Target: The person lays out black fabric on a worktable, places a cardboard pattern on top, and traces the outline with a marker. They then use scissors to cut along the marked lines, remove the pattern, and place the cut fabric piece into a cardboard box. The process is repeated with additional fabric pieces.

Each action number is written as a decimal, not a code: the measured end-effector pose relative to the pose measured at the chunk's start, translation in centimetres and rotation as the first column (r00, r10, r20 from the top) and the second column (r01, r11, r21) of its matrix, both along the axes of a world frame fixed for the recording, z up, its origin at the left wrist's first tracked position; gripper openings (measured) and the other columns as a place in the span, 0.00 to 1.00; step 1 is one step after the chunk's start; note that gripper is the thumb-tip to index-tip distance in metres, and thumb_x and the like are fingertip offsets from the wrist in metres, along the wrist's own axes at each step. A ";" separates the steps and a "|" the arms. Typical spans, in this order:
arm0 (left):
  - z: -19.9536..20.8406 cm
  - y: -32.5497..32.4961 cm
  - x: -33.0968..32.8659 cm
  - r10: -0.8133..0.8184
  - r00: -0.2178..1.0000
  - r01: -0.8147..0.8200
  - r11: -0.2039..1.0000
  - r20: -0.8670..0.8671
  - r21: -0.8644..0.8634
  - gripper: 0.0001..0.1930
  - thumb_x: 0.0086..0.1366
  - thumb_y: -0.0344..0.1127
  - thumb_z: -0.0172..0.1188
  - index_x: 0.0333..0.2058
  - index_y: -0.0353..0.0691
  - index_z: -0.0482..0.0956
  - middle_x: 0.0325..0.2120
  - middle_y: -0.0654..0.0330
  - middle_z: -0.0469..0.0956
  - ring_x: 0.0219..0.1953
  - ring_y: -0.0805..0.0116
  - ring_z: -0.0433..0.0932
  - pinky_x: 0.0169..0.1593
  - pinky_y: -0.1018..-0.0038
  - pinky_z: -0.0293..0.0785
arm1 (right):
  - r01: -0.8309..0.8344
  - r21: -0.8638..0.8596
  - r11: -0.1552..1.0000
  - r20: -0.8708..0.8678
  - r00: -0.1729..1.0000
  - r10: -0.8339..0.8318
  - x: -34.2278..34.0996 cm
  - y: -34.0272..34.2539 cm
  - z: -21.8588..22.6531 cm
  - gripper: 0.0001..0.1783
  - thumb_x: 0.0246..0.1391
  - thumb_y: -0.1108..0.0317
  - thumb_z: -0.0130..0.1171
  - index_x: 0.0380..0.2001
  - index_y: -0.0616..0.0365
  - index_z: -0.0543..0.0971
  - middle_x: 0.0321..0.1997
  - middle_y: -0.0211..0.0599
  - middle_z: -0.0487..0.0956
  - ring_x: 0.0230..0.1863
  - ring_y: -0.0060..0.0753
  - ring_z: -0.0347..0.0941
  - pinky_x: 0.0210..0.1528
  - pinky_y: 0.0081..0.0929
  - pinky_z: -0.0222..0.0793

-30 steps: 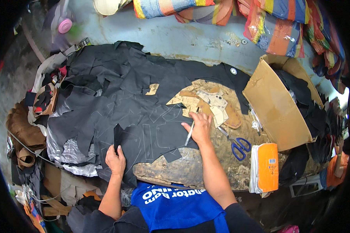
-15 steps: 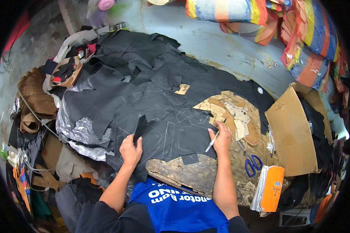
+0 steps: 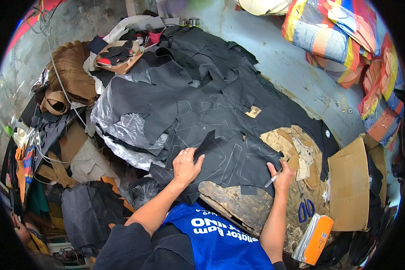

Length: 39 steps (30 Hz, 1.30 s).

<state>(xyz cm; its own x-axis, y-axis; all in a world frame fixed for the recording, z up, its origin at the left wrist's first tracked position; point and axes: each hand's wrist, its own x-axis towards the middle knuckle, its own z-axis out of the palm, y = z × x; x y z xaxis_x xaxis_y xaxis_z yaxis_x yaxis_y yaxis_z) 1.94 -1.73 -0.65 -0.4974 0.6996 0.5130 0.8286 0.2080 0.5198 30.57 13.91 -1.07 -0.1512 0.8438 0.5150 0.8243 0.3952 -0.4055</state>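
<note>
A black leather-like sheet (image 3: 236,164) lies in front of me, marked with pale outlines of pattern pieces. Its left edge is pinched in my left hand (image 3: 187,167), where a narrow flap stands up beside the fingers. My right hand (image 3: 283,176) rests at the sheet's right edge with a slim, pale marking pen (image 3: 270,182) held in its fingers, tip pointing down and left. Beneath and behind, more black sheets (image 3: 198,108) cover the table, some with similar outlines. The worn wooden tabletop (image 3: 231,202) shows along the near edge.
Blue-handled scissors (image 3: 307,210), an orange-covered pad (image 3: 317,238) and pale pattern templates (image 3: 303,155) lie to the right. A cardboard box (image 3: 350,182) stands beyond them. Brown rolled material (image 3: 69,78) and an open carton of scraps (image 3: 118,56) sit at the left. Woven bags (image 3: 321,38) hang far right.
My view has swung left, so the table appears farther right and lower. Both hands keep their hold on the sheet and the pen.
</note>
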 end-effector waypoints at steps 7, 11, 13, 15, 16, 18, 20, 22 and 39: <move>-0.2 0.0 -0.1 -0.018 0.998 0.018 1.000 0.060 0.005 0.17 0.51 0.39 0.65 0.36 0.33 0.77 0.31 0.50 0.78 0.36 0.52 0.76 0.40 0.64 0.72 | 0.007 0.058 0.998 0.032 0.999 -0.009 0.1 0.2 -0.5 0.26 0.34 0.49 0.71 0.30 0.60 0.79 0.28 0.44 0.79 0.32 0.47 0.73 0.39 0.38 0.63; -0.2 -0.1 -0.2 -0.034 0.999 0.032 0.998 0.039 0.046 0.15 0.53 0.39 0.62 0.35 0.34 0.76 0.30 0.51 0.78 0.36 0.52 0.76 0.40 0.64 0.72 | -0.004 0.120 0.993 0.055 0.999 -0.002 0.2 0.3 -0.8 0.26 0.35 0.51 0.71 0.32 0.62 0.79 0.31 0.46 0.78 0.34 0.49 0.73 0.39 0.40 0.65; -0.2 -0.1 -0.2 -0.034 0.999 0.032 0.999 0.043 0.040 0.15 0.53 0.39 0.62 0.35 0.35 0.76 0.30 0.51 0.77 0.36 0.52 0.76 0.40 0.63 0.72 | 0.019 0.054 0.998 0.070 0.997 -0.022 0.3 0.3 -0.8 0.28 0.36 0.49 0.70 0.34 0.62 0.79 0.34 0.45 0.79 0.36 0.48 0.72 0.44 0.38 0.63; -0.3 -0.1 -0.3 -0.039 0.998 0.037 0.999 0.044 0.037 0.15 0.53 0.39 0.62 0.35 0.35 0.76 0.31 0.51 0.77 0.36 0.52 0.76 0.40 0.63 0.72 | 0.023 0.055 0.998 0.064 0.998 -0.026 0.3 0.3 -0.9 0.28 0.36 0.50 0.70 0.35 0.63 0.79 0.34 0.46 0.79 0.38 0.49 0.73 0.44 0.39 0.64; -0.3 -0.1 -0.3 -0.043 0.998 0.041 0.999 0.044 0.036 0.15 0.53 0.39 0.62 0.35 0.35 0.76 0.31 0.51 0.78 0.36 0.52 0.76 0.40 0.63 0.72 | 0.021 0.058 0.998 0.056 0.998 -0.024 0.3 0.3 -0.9 0.28 0.37 0.50 0.70 0.35 0.63 0.79 0.35 0.46 0.79 0.38 0.49 0.73 0.44 0.39 0.64; -0.5 -0.1 -0.4 -0.047 0.997 0.044 0.998 0.062 0.037 0.15 0.54 0.39 0.62 0.35 0.35 0.76 0.32 0.51 0.78 0.36 0.53 0.76 0.41 0.64 0.72 | 0.022 0.062 0.998 0.049 0.998 -0.025 0.3 0.3 -1.0 0.27 0.37 0.51 0.70 0.34 0.62 0.79 0.34 0.47 0.79 0.38 0.50 0.73 0.43 0.39 0.65; -0.6 -0.1 -0.3 -0.038 0.997 0.036 0.999 0.063 0.022 0.15 0.54 0.39 0.62 0.35 0.35 0.76 0.32 0.51 0.77 0.37 0.53 0.76 0.42 0.64 0.72 | 0.020 0.049 0.999 0.046 0.999 -0.022 0.3 0.3 -1.0 0.25 0.36 0.52 0.71 0.33 0.62 0.79 0.31 0.47 0.79 0.35 0.49 0.74 0.40 0.39 0.67; -0.8 -0.1 -0.4 -0.047 0.995 0.045 0.999 0.089 0.022 0.15 0.54 0.40 0.62 0.36 0.35 0.76 0.32 0.51 0.77 0.37 0.53 0.76 0.42 0.64 0.72 | 0.015 0.096 0.995 0.057 0.998 -0.020 0.3 0.4 -1.1 0.24 0.36 0.52 0.71 0.32 0.61 0.79 0.29 0.46 0.79 0.34 0.49 0.74 0.38 0.39 0.67; -0.4 -0.4 -0.5 -0.190 0.977 0.161 0.956 0.098 0.243 0.05 0.50 0.28 0.62 0.28 0.42 0.79 0.25 0.61 0.78 0.29 0.61 0.76 0.35 0.68 0.71 | 0.024 -0.097 0.995 -0.068 0.997 -0.031 0.8 -0.4 0.3 0.22 0.38 0.59 0.72 0.33 0.65 0.79 0.25 0.47 0.78 0.27 0.39 0.74 0.34 0.30 0.68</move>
